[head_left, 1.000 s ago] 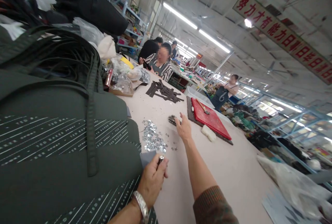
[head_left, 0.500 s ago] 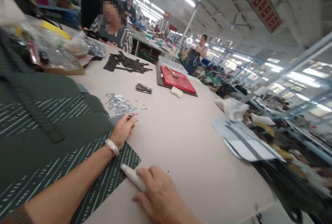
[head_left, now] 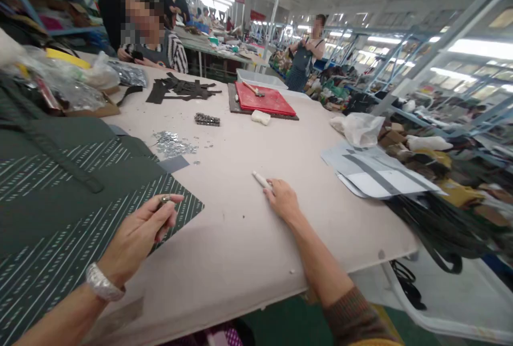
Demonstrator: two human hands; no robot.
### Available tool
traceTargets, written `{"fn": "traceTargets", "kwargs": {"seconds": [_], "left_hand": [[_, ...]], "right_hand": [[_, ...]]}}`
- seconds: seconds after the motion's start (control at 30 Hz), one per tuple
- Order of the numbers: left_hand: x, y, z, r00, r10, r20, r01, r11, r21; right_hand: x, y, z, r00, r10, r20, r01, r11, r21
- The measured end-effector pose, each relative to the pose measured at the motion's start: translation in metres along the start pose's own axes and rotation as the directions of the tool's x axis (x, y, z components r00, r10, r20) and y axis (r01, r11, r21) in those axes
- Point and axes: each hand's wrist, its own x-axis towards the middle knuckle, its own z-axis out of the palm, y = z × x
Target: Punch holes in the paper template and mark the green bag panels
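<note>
My left hand [head_left: 138, 231], with a bracelet [head_left: 102, 282] on its wrist, is above the dark printed sheet [head_left: 188, 204]. Its fingers are curled, and a small shiny metal piece [head_left: 165, 199] shows at them; whether it is held or worn as a ring is unclear. My right hand [head_left: 284, 199] rests farther out on the table, closed on a white tapered pen-shaped stick [head_left: 261, 179] that points away to the left. Many small silver metal pieces [head_left: 174, 144] lie scattered ahead of my left hand, beside a small grey rectangle [head_left: 174, 163].
A red board [head_left: 266, 101] carries a hammer [head_left: 253, 88], with a white block [head_left: 260, 117] in front. Dark strips [head_left: 180, 88] and a dark metallic bundle [head_left: 207, 119] lie left of it. Grey-white sheets [head_left: 372, 169] are at right. A person [head_left: 154, 57] sits across the table.
My right hand has moved forward across the table with the white stick. My left hand has drawn back from beside the silver pieces. The camera view has shifted and levelled somewhat.
</note>
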Motion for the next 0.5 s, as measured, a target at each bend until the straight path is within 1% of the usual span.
{"fn": "traceTargets", "kwargs": {"seconds": [0.07, 0.13, 0.2, 0.27, 0.37, 0.43, 0.47, 0.5], "left_hand": [[-0.019, -0.012, -0.003, 0.999, 0.001, -0.047, 0.006, 0.987, 0.158], [-0.033, -0.022, -0.004, 0.994, -0.007, -0.106, 0.042, 0.944, 0.326], [-0.042, -0.029, -0.002, 0.99, -0.031, -0.139, 0.091, 0.891, 0.445], [-0.048, -0.032, 0.002, 0.988, -0.056, -0.142, 0.119, 0.862, 0.493], [-0.057, -0.032, 0.011, 0.991, -0.065, -0.114, 0.112, 0.867, 0.486], [-0.063, -0.031, 0.017, 0.997, -0.003, -0.079, 0.041, 0.877, 0.478], [-0.066, -0.03, 0.021, 0.997, 0.052, -0.054, -0.02, 0.879, 0.477], [-0.069, -0.029, 0.024, 0.993, 0.116, -0.03, -0.087, 0.872, 0.481]], "right_hand": [[-0.003, 0.006, -0.005, 0.998, -0.058, 0.026, 0.058, 0.998, 0.015], [-0.012, 0.001, -0.007, 0.979, -0.184, 0.092, 0.18, 0.982, 0.056], [-0.024, -0.008, -0.008, 0.921, -0.342, 0.185, 0.323, 0.938, 0.127], [-0.036, -0.017, -0.009, 0.856, -0.449, 0.255, 0.409, 0.891, 0.195], [-0.053, -0.03, -0.019, 0.796, -0.529, 0.293, 0.461, 0.845, 0.273], [-0.063, -0.04, -0.032, 0.761, -0.576, 0.3, 0.465, 0.806, 0.366], [-0.068, -0.046, -0.038, 0.763, -0.582, 0.283, 0.445, 0.789, 0.423], [-0.071, -0.052, -0.044, 0.794, -0.558, 0.244, 0.401, 0.78, 0.48]]}}
